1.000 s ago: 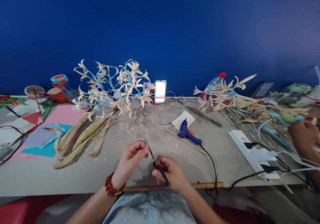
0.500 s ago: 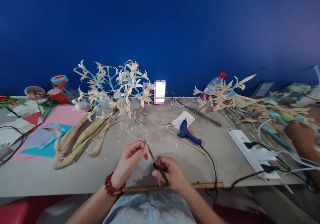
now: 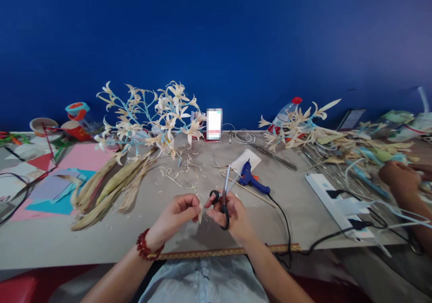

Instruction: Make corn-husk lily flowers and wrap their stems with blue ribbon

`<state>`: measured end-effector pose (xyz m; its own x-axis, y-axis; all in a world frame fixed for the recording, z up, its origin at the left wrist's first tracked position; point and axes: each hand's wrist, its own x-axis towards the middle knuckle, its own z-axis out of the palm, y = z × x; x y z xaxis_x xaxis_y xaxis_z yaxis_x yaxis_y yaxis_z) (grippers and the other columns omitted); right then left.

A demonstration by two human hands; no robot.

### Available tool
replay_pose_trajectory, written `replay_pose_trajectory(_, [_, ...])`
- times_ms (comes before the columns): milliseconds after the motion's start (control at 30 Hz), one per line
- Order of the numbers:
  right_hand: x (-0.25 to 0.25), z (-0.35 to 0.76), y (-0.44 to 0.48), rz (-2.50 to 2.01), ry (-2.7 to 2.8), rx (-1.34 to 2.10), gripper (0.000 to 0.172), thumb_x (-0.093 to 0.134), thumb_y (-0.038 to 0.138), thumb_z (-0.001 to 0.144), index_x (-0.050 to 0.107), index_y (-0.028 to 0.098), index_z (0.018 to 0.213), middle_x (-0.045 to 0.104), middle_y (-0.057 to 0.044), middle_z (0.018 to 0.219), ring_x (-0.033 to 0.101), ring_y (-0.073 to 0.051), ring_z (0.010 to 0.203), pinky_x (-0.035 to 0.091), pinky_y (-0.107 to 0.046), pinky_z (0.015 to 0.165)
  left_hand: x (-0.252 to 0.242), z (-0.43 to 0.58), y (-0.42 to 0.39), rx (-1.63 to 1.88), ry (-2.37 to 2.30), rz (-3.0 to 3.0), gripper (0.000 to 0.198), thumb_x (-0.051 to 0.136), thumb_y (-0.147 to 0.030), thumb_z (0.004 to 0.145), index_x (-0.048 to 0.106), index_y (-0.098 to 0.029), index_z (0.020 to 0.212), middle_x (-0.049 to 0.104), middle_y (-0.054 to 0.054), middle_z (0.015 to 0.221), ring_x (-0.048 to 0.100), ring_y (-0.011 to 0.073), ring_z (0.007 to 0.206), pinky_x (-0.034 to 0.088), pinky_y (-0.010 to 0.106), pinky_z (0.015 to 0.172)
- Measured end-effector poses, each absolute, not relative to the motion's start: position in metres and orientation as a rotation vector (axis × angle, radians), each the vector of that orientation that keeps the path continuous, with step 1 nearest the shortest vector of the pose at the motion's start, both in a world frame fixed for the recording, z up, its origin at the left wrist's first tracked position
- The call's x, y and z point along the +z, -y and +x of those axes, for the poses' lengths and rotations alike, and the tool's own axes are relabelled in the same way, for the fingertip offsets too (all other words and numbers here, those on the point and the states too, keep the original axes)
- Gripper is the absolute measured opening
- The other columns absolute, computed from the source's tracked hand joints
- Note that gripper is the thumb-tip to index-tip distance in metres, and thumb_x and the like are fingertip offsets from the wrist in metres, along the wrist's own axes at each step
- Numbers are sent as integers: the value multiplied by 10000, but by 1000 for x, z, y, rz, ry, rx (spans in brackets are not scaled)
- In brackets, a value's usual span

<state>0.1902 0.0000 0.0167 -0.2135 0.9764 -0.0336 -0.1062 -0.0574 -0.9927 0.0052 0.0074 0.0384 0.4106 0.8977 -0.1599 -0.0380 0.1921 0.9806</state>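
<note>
My left hand (image 3: 180,213), with a red bead bracelet (image 3: 146,245) at the wrist, pinches a small pale piece of husk (image 3: 200,214) between thumb and fingers. Just to its right, my right hand (image 3: 232,215) holds black-handled scissors (image 3: 226,199). Their blades are spread and point away from me, apart from the husk piece. Small pale trimmings (image 3: 194,169) lie scattered on the table beyond both hands. A blue glue gun (image 3: 251,180) rests on its side to the right of the scissors, partly on a white sheet (image 3: 245,160).
Husk flowers (image 3: 175,109) on blue stems stand at the back left. Dried husks (image 3: 111,190) and coloured paper (image 3: 89,156) lie at the left. A white power strip (image 3: 332,208) with black cables sits at the right, near another person's hand (image 3: 400,177). A phone (image 3: 213,124) stands against the wall.
The scissors have come away from the husk piece, swung upright and opened. My left hand still pinches the piece. The other person's hand has shifted slightly.
</note>
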Motion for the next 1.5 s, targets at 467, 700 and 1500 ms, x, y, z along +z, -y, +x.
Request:
replay_pose_trajectory(467, [26,185,-11,-1152,1346,1431,259,750,158,630,545,193,785,616,16,727,523,-121,596,417,-243,565,41,2,-11,854,-1028,1429,159,561,-272,832,582,-161,721,559,9,704,498,149,687,378,243,648])
replay_pose_trajectory(700, [23,174,-6,-1035,1012,1362,265,788,137,622,576,191,772,618,17,722,555,-138,641,428,-246,592,21,15,4,1128,-994,1360,147,560,-302,875,598,-164,845,573,39,837,526,179,801,398,269,724])
replay_pose_trajectory(1500, [2,196,19,-1121,1479,1746,569,680,703,636,414,205,700,452,53,590,434,-98,513,303,-209,467,33,13,-2,1258,-984,1376,104,545,-194,891,604,-182,806,599,38,860,568,176,861,426,281,781])
